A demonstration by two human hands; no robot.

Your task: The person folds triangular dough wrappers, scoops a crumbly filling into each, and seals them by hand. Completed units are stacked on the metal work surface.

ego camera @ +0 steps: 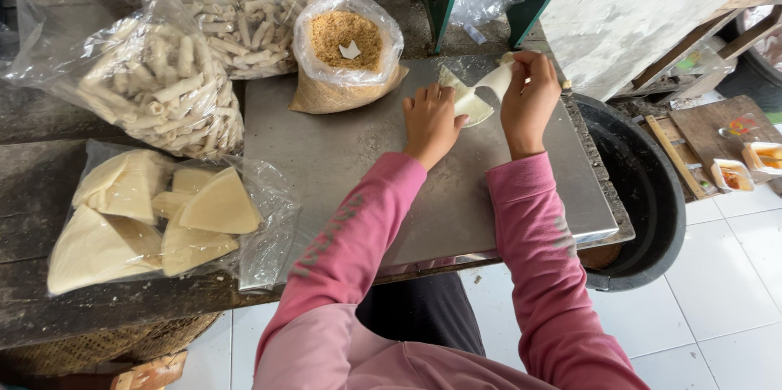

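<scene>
On the grey metal work sheet (342, 162), left hand (430, 123) lies flat, pinning a pale thin triangular wrapper (468, 102) while right hand (529, 96) pinches its lifted edge; open bag of golden crumb filling (346, 39) sits near.

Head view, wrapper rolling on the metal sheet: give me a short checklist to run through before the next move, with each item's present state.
1. Wrapper lies flat on the metal sheet: partly, one end is lifted. Not ok.
2. Left hand presses the wrapper down: ok.
3. Right hand grips the lifted end: ok.
4. Filling inside the wrapper: cannot tell, hidden by the hands.
5. Open bag of brown crumbs stands within reach beside the hands: ok.
6. Bag of folded wrappers lies to the left: ok.
</scene>
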